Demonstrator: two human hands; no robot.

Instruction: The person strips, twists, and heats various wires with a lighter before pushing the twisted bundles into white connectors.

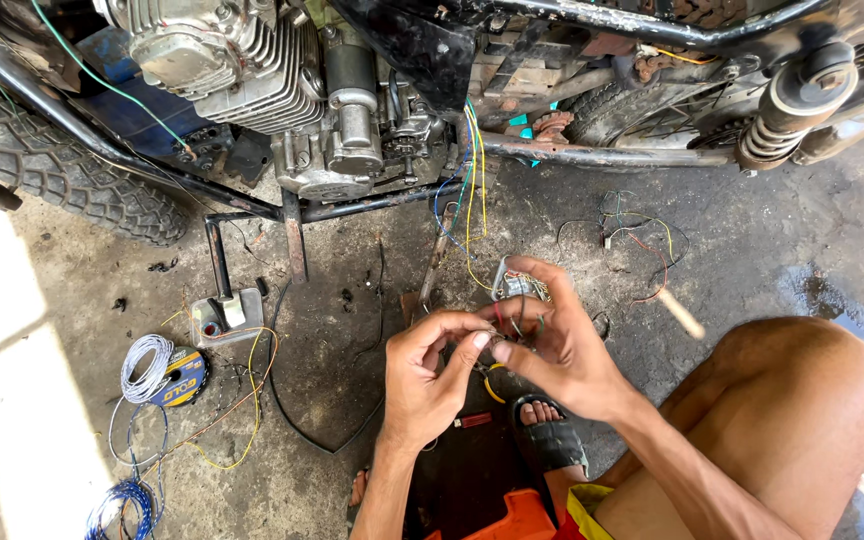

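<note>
Head view, step: you seem to be joining thin coloured wire ends [514, 330] between both hands, above the concrete floor.
Left hand [430, 378]: fingers pinched on the wires.
Right hand [562, 345]: thumb and forefinger pinching them, holding a small grey metal connector block [518, 284].
Next move: likely needs a steady twist, strands kept aligned.

Left hand [430, 375] and right hand [557, 345] pinch together.
</note>
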